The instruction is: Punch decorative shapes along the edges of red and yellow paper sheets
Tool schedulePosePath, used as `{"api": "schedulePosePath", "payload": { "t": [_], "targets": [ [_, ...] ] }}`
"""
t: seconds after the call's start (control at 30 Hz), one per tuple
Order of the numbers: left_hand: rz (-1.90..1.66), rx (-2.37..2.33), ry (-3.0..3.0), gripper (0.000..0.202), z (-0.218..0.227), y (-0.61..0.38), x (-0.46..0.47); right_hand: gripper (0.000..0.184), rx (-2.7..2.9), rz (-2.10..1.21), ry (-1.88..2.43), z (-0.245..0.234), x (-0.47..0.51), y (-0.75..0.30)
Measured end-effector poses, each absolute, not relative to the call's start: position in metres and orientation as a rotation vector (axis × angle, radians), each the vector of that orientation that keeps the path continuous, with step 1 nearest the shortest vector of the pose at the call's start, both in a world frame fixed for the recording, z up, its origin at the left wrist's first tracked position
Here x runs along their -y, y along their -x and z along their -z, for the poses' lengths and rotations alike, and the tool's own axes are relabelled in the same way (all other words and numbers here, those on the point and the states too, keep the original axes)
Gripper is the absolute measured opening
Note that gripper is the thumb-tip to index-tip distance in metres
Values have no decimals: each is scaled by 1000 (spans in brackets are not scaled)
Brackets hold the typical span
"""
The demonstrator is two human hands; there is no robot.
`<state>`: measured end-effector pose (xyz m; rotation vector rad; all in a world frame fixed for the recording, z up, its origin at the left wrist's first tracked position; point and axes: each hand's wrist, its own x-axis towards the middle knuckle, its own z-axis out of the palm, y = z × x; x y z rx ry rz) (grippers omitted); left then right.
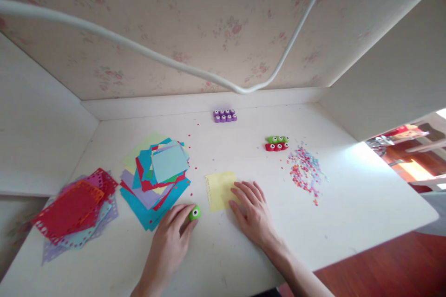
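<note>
The left hand [174,225] grips a small green punch [195,213] between thumb and fingers, its white top with a dark star mark facing up. The punch stands just left of a yellow sheet [219,191], apart from it, near the middle of the worktop [216,253]. The sheet's left edge is notched with a row of small cut-outs. The right hand [252,213] is open and lies palm down, its fingertips on the right edge of the sheet.

Left of the sheet lies a loose pile of coloured paper [169,164], with a pale blue piece on top and teal, red, lilac and green sheets fanned out below. Farther left, at the worktop's near left side, punched sheets [71,211] overlap, a red one uppermost, with holes along their borders.

At the far side sits a block of purple punches [225,116] in two rows. To the right, a green row of punches [278,139] sits just beyond a red row [277,147], and right of these is a scatter of tiny multicoloured confetti [304,167].
</note>
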<state>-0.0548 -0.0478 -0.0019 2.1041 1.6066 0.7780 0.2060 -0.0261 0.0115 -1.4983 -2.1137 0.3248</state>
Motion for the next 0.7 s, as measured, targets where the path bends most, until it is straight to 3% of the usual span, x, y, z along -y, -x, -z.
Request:
{"api": "schedulePosePath", "payload": {
  "t": [0.2,0.7],
  "targets": [
    [-886,-1466,-2021,30,-9,31,55,39,2170,-861,1141,-50,43,-184],
    [-854,-1415,-1751,31,8,19,57,15,1956,-1318,1169,-65,6,-220]
  ]
}}
